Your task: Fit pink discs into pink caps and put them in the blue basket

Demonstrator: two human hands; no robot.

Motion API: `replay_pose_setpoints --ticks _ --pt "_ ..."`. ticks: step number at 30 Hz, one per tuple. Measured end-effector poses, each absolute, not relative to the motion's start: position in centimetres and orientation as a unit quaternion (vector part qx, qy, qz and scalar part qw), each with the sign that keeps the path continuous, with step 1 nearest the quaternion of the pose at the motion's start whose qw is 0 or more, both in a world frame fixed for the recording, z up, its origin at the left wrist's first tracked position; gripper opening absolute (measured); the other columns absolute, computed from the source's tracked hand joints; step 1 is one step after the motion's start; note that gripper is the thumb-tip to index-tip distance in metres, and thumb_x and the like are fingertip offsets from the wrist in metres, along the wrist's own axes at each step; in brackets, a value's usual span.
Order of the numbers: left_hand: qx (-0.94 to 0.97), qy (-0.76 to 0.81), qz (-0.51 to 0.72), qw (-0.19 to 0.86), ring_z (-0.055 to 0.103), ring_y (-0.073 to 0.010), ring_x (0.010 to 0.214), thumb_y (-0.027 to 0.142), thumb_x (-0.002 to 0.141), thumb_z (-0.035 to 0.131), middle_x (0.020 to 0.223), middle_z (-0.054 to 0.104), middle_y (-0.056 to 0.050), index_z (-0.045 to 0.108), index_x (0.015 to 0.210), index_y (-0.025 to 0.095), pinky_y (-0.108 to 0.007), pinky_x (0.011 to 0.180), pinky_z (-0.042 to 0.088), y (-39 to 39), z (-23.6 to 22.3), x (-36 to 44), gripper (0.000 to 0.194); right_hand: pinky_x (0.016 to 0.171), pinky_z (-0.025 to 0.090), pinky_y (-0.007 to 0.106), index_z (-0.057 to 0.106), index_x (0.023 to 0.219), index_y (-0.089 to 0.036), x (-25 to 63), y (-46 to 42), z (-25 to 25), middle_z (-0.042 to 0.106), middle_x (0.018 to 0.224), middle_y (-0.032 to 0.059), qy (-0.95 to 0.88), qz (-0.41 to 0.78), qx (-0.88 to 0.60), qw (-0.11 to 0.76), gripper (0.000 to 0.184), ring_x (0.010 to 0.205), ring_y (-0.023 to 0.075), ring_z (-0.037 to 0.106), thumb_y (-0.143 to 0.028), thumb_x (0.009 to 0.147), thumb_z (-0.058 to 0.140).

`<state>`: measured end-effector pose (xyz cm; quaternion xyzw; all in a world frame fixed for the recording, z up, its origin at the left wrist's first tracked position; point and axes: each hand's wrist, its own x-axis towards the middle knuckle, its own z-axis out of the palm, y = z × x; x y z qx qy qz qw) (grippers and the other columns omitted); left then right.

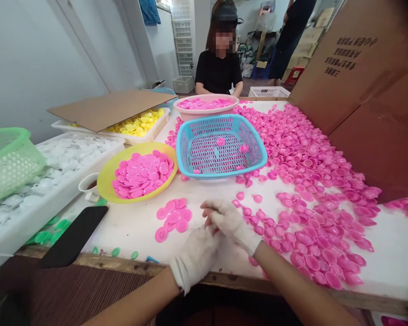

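Note:
Both my hands wear white gloves and meet near the table's front edge. My right hand (229, 222) lies over my left hand (197, 256), and a small pink piece shows between the fingertips; which hand grips it I cannot tell. A small group of flat pink discs (172, 218) lies just left of them. To the right spreads a large heap of pink cup-shaped pieces (313, 190). Ahead stand a yellow bowl (105, 176) of pink discs and a blue mesh basket (221, 145) with a few pink pieces inside.
A black phone (73, 235) lies at front left by a cup (88, 186). White trays of white pieces (64, 154) and yellow pieces (139, 123), a green basket (8, 160), a pink basin (207, 105). Cardboard box (363, 86) at right. A person sits opposite.

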<state>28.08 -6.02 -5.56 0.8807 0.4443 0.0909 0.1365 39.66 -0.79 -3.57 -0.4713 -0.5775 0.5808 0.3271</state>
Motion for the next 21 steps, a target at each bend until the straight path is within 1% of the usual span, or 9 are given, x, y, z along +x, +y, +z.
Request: replay_pose_setpoints --ticks 3,5,8,10,13,15,17,19,21 --pt "0.887 0.443 0.061 0.111 0.057 -0.0235 0.091 0.004 0.080 0.038 0.101 0.059 -0.010 0.056 0.101 0.018 -0.040 0.079 0.051 -8.4 -5.2 26.1 0.031 0.065 0.046 0.023 0.064 0.095 -0.017 37.2 -0.7 -5.1 0.061 0.089 0.0033 -0.801 0.393 -0.401 0.207 0.026 0.074 0.0117 0.057 -0.010 0.081 0.043" --pt "0.878 0.463 0.062 0.107 0.058 -0.0210 0.081 0.006 0.083 0.036 0.090 0.061 -0.008 0.057 0.092 0.018 -0.036 0.072 0.052 -9.6 -5.0 25.0 0.026 0.063 0.044 0.022 0.066 0.089 -0.017 36.2 -0.5 -5.2 0.060 0.092 0.0041 -0.889 0.267 -0.344 0.144 0.021 0.078 0.0136 0.055 -0.009 0.079 0.050" --pt "0.850 0.488 0.134 0.146 0.059 -0.0186 0.079 0.012 0.086 0.037 0.088 0.062 -0.007 0.056 0.091 0.019 -0.031 0.070 0.052 -10.7 -4.6 24.0 0.021 0.056 0.039 0.023 0.066 0.086 -0.017 35.5 -0.3 -4.9 0.057 0.092 0.0041 -0.917 0.207 -0.322 0.114 0.014 0.075 0.0150 0.053 -0.011 0.075 0.060" --pt "0.816 0.509 0.198 0.189 0.060 -0.0186 0.086 0.018 0.088 0.040 0.096 0.062 -0.008 0.056 0.095 0.020 -0.030 0.076 0.051 -11.0 -4.2 23.4 0.018 0.059 0.039 0.025 0.065 0.084 -0.017 35.5 -0.3 -4.8 0.056 0.089 0.0029 -0.922 0.192 -0.318 0.110 0.010 0.075 0.0152 0.053 -0.014 0.076 0.062" --pt "0.721 0.585 0.235 0.287 0.061 -0.0204 0.088 0.025 0.086 0.044 0.096 0.063 -0.008 0.056 0.098 0.020 -0.033 0.079 0.049 -10.6 -3.7 22.3 0.017 0.071 0.041 0.027 0.063 0.085 -0.016 36.1 -0.3 -4.9 0.057 0.088 0.0030 -0.922 0.183 -0.321 0.117 0.007 0.082 0.0169 0.053 -0.016 0.081 0.057" --pt "0.620 0.624 0.229 0.417 0.062 -0.0195 0.078 0.032 0.085 0.045 0.085 0.063 -0.006 0.053 0.102 0.018 -0.033 0.071 0.051 -9.8 -3.4 21.8 0.023 0.073 0.041 0.027 0.061 0.088 -0.014 36.9 -0.7 -4.8 0.058 0.090 0.0050 -0.915 0.180 -0.339 0.122 0.012 0.085 0.0169 0.054 -0.011 0.083 0.051" --pt "0.523 0.607 0.226 0.554 0.061 -0.0165 0.068 0.036 0.084 0.045 0.077 0.061 -0.003 0.048 0.104 0.016 -0.030 0.063 0.051 -8.9 -3.0 21.7 0.029 0.072 0.043 0.026 0.059 0.088 -0.014 38.2 -1.6 -4.5 0.060 0.089 0.0062 -0.889 0.200 -0.385 0.143 0.016 0.083 0.0159 0.055 -0.009 0.085 0.044" --pt "0.474 0.571 0.223 0.632 0.060 -0.0142 0.064 0.038 0.082 0.048 0.073 0.060 -0.001 0.046 0.102 0.015 -0.026 0.059 0.049 -8.1 -2.7 22.0 0.031 0.064 0.044 0.024 0.056 0.083 -0.015 39.5 -3.1 -4.3 0.060 0.078 0.0038 -0.824 0.314 -0.444 0.160 0.018 0.072 0.0135 0.058 -0.013 0.087 0.039" --pt "0.471 0.556 0.197 0.655 0.058 -0.0127 0.060 0.039 0.080 0.051 0.069 0.059 0.000 0.046 0.100 0.016 -0.024 0.057 0.047 -7.5 -2.6 22.5 0.032 0.051 0.043 0.021 0.053 0.078 -0.018 40.6 -4.8 -4.4 0.058 0.064 -0.0006 -0.703 0.498 -0.485 0.145 0.019 0.056 0.0109 0.057 -0.018 0.087 0.036"
